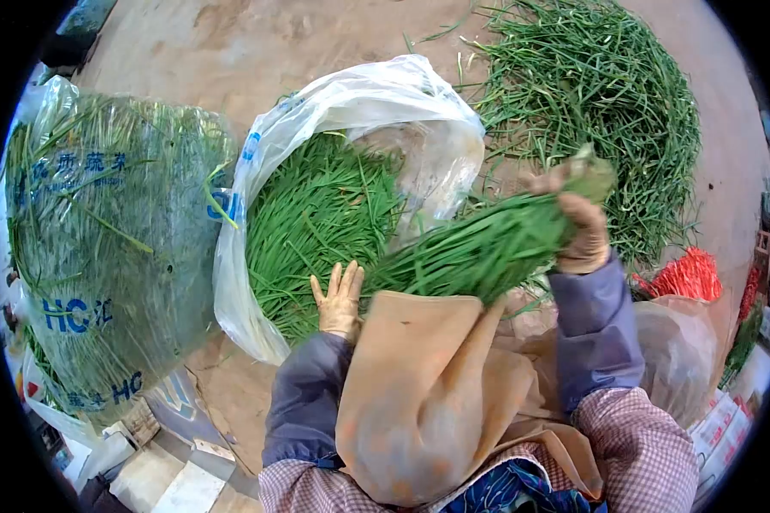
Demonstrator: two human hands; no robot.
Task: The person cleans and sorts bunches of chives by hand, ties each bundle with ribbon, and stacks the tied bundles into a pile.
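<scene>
- Head view: our right hand (583,235) is closed around a bundle of green leaves (488,239), gripping it near its paler, thicker end. We see the fingers wrapped over that end, and the hand and bundle are slightly blurred.
- The bundle slants down from the right hand toward our left, its leafy end lying across the near right side of the open white bag (351,96), just above our tan apron (432,359).
- Our left hand (340,299) is spread, fingers apart and pointing away from us, clamped on nothing. It is over the near edge of the leaves inside the bag (316,209); we cannot tell whether it presses on them.
- Both our hands look covered by thin, pale gloves, with purple-grey oversleeves (597,321) on the forearms.
- To the left of the open bag stands a clear bag (128,248) packed with greens and printed with blue lettering, near the white bag's rim.
- Beyond our right hand, a loose heap of greens (612,111) lies spread on the brown floor (188,43).
- Nearer to us on the right, we see a bunch of red strands (686,275) beside some clear plastic (676,346).
</scene>
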